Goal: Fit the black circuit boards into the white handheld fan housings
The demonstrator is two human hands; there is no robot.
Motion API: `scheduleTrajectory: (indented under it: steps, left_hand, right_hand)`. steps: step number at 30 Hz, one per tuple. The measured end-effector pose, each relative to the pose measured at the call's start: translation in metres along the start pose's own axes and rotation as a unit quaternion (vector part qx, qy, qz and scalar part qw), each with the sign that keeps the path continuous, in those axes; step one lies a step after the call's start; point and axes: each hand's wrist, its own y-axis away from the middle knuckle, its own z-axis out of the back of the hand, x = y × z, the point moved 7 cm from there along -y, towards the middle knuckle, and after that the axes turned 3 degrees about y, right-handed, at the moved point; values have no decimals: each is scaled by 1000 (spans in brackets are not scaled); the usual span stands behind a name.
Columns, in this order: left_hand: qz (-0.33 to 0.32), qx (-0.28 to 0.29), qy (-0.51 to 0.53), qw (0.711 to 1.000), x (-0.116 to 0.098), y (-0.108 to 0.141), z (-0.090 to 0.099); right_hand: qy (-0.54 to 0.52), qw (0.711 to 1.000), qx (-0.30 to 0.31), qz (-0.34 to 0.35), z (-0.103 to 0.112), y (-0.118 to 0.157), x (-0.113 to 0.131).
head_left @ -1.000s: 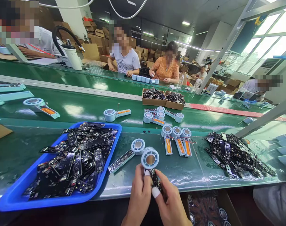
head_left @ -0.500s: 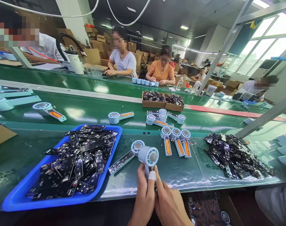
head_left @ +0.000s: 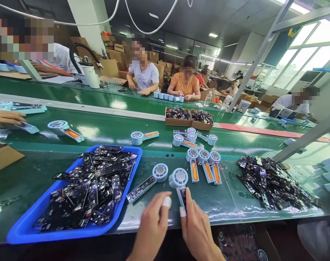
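Note:
My right hand point(head_left: 196, 221) grips the handle of a light blue fan unit point(head_left: 179, 178), whose round head points away from me; a dark circuit board shows in its handle. My left hand point(head_left: 155, 217) is off the unit, to its left, with thumb and fingers apart and nothing between them. White covers sit on a fingertip of the left hand and on one of the right. Beside them lies a second fan unit point(head_left: 160, 172) with a circuit board in its handle. A blue tray point(head_left: 58, 237) full of black circuit boards stands at the left.
Three fan units point(head_left: 204, 155) with orange parts lie behind my right hand. A pile of circuit boards point(head_left: 273, 181) is at the right. More units and two cardboard boxes point(head_left: 178, 122) stand on the green belt. At the far left, another person's hand point(head_left: 7, 117) touches a unit.
My left hand has let go of the fan unit and moved left. The unit has tilted and shifted slightly right in my right hand. Another person's hand has come in at the left.

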Motion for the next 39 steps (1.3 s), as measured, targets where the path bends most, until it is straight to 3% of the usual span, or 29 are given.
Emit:
scheduleTrajectory:
  steps: [1, 3, 5, 7, 9, 12, 16, 25, 39]
  left_hand:
    - [-65, -60, -84, 993, -3, -4, 19]
    - [-149, -145, -244, 947, -5, -7, 44]
    - [-194, -151, -355, 902, -2, -7, 48]
    - [-224, -122, -399, 881, 1, -2, 40]
    - [-237, -112, -389, 883, 1, 7, 31]
    - [-229, -143, -330, 905, 2, 21, 25]
    - [-212, -168, -283, 920, 9, 24, 24]
    - [-208, -145, -300, 920, 15, 24, 22]
    - [-171, -75, -293, 938, 15, 10, 22]
  right_hand:
    - [9, 1000, -5, 3, 0, -2, -4]
    - [32, 999, -18, 17, 0, -6, -10]
    - [42, 998, -29, 33, -3, -9, -14]
    - [28, 999, -26, 32, -7, -9, -18]
    - [-4, 1000, -16, 12, -10, -6, -22]
    - [-37, 999, -22, -17, -10, 0, -27]
    - [-32, 999, -37, 1, -9, 5, -25]
    - [-21, 997, -64, 23, -7, 8, -26]
    - [-21, 999, -29, 1, -3, -3, -19]
